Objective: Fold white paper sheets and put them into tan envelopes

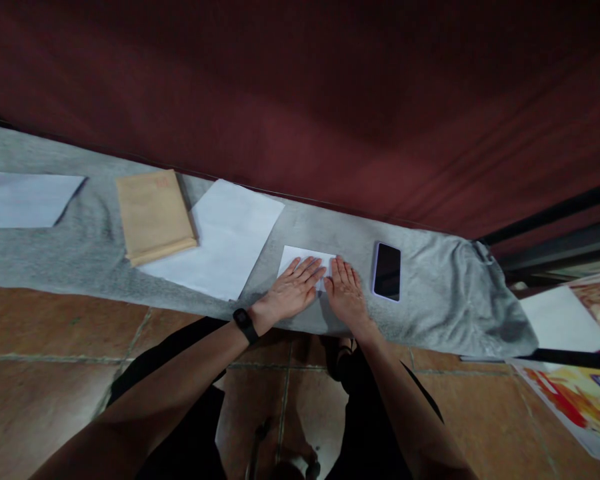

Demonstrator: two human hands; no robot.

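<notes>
A small white piece of paper (pixel 291 255), apparently folded, lies on the grey cloth in front of me. My left hand (pixel 296 288) rests flat on it with the fingers stretched out, and a black watch (pixel 245 325) is on that wrist. My right hand (pixel 347 292) lies flat at the paper's right edge, fingers extended and fairly close together. Both hands hide much of the paper, and neither grasps anything. Just right of my right hand is a phone (pixel 387 272) with a dark screen and a light purple case.
Left of my hands, a large white sheet (pixel 230 233) lies partly under a brown paper packet (pixel 155 217). Another white sheet (pixel 25 200) is at the far left. Grey cloth (pixel 440 293) covers the narrow surface, against a dark red backing (pixel 300 113). Printed packaging (pixel 580 400) is at lower right.
</notes>
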